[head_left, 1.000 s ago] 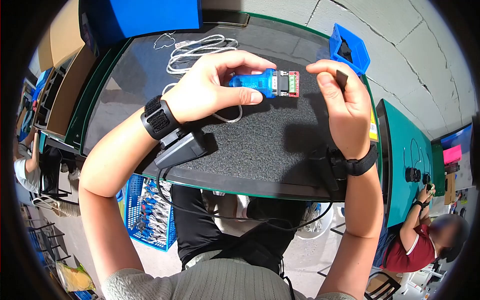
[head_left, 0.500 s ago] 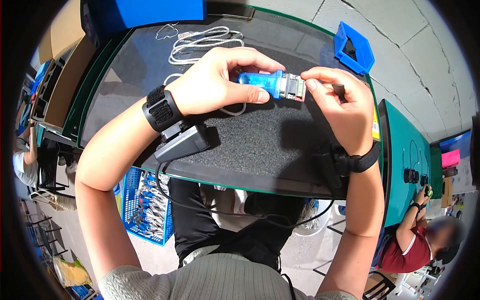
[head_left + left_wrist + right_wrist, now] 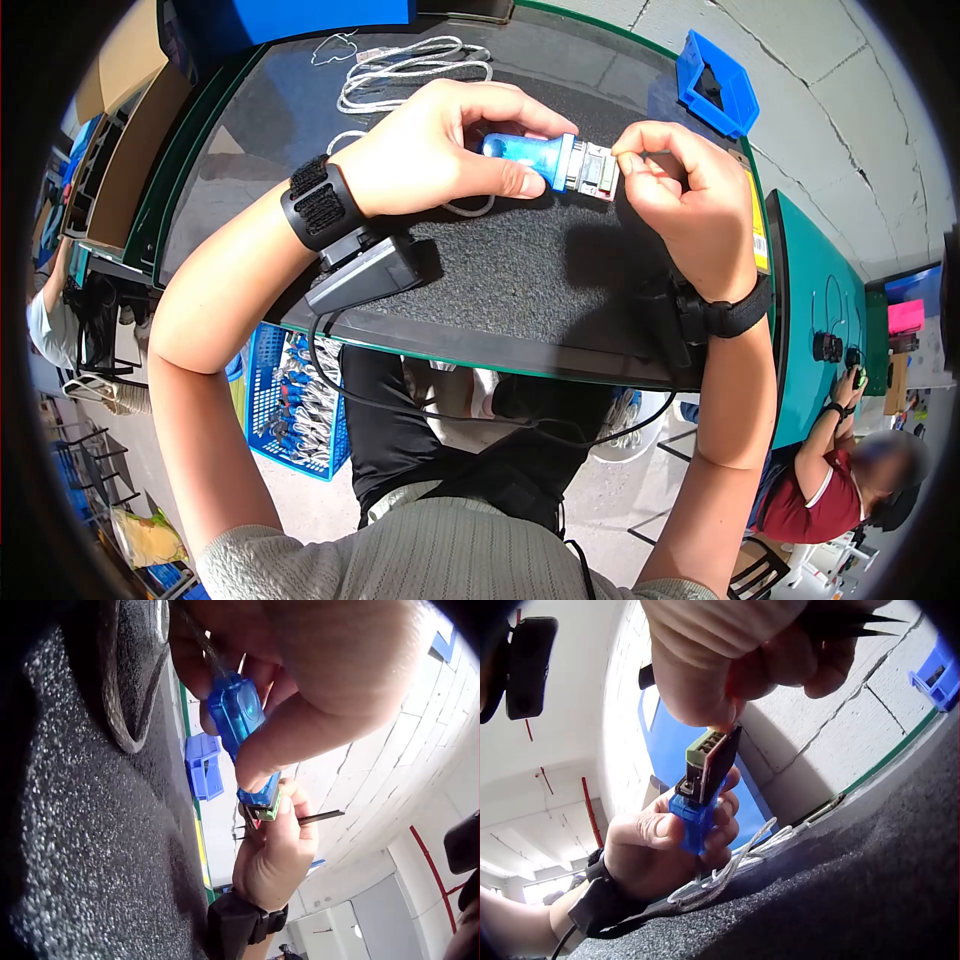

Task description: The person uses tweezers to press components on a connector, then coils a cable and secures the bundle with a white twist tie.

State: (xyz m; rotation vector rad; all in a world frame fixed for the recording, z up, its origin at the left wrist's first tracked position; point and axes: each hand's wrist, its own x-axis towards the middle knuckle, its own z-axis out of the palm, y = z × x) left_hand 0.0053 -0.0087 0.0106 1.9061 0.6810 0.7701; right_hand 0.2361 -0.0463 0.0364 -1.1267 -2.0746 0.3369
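My left hand grips a translucent blue serial adapter between thumb and fingers. Plugged onto its far end is a small red terminal board with a green screw terminal block. At that block, the thumb and forefinger of my right hand come right up to the board's end. Black tweezers are tucked in the same right hand, their two points sticking out in the right wrist view; the head view hides them. From the adapter's back, its silvery cable runs onto the table.
Under the hands lies a dark textured mat. A blue parts bin stands at the back right edge, a cardboard box at the left. Below the table, a blue basket holds several cables. Another person works at the right.
My right hand has come left to the board's end, its fingers curling more, and the tweezers have dropped from the head view. My left hand has shifted slightly right, tilting the adapter and board.
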